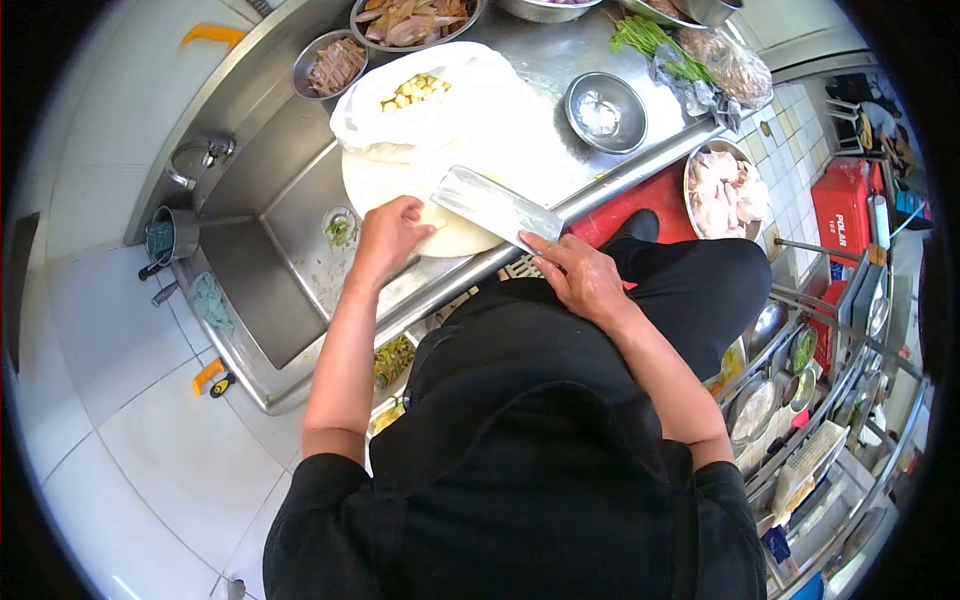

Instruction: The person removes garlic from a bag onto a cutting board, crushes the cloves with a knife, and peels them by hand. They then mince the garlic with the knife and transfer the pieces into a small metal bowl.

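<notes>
My right hand (585,275) grips a cleaver (495,207) whose broad blade lies slantwise over a round, pale cutting board (375,185). At the board's near left side, my left hand (390,240) is closed, its fingertips pinched close to the surface. Whatever small thing they hold, if any, is too pale to make out. Just beyond the blade, an open white plastic bag (475,75) contains small yellowish pieces (415,92) that look like peeled garlic cloves. Glare washes out part of the board and bag.
A steel sink (262,290) lies left of the board. Behind stand a bowl of cut meat strips (337,67) and a colander of brownish slices (410,20). To the right are a steel bowl (606,112), green herbs (660,45) and a basin of raw poultry (727,195).
</notes>
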The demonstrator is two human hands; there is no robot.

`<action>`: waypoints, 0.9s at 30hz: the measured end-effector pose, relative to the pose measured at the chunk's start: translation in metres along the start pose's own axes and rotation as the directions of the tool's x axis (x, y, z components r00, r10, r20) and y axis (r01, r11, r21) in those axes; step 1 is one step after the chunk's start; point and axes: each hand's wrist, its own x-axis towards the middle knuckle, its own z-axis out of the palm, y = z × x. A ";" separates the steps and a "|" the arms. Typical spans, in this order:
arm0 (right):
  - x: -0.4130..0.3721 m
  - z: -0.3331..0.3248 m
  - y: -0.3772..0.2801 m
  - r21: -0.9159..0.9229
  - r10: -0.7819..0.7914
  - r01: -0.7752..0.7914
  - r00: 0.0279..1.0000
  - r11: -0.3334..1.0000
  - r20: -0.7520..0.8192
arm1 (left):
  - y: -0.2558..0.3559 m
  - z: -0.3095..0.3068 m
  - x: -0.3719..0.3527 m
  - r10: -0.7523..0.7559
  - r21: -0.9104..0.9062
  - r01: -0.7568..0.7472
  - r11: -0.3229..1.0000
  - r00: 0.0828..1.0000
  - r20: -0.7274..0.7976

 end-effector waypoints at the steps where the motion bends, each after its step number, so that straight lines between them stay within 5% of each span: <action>1: 0.002 0.001 -0.001 -0.018 -0.008 0.008 1.000 1.000 0.008 | -0.006 -0.007 0.000 -0.054 -0.029 0.051 0.998 0.994 -0.098; 3: 0.004 0.004 -0.001 -0.054 -0.017 0.018 1.000 0.998 0.023 | -0.012 -0.019 0.006 -0.163 -0.101 0.140 0.985 0.946 -0.280; 4: 0.005 0.008 -0.002 -0.083 -0.038 0.041 0.999 0.996 0.033 | -0.003 -0.016 0.008 -0.154 -0.227 0.071 0.971 0.915 -0.372; 7: 0.015 0.021 -0.002 -0.164 -0.101 0.110 0.993 0.980 0.060 | 0.026 0.018 0.030 0.287 -0.032 -0.355 0.934 0.802 -0.525; 9: 0.025 0.035 0.004 -0.205 -0.131 0.141 0.989 0.969 0.062 | 0.035 0.042 0.045 0.436 0.162 -0.406 0.899 0.800 -0.413; 15: 0.038 0.041 0.005 -0.302 -0.142 0.186 0.977 0.935 0.161 | 0.029 0.075 0.065 0.403 0.341 -0.299 0.891 0.867 -0.293; 27: 0.045 0.054 0.023 -0.370 -0.230 0.259 0.966 0.892 0.119 | 0.028 0.070 0.068 0.461 0.278 -0.384 0.880 0.832 -0.309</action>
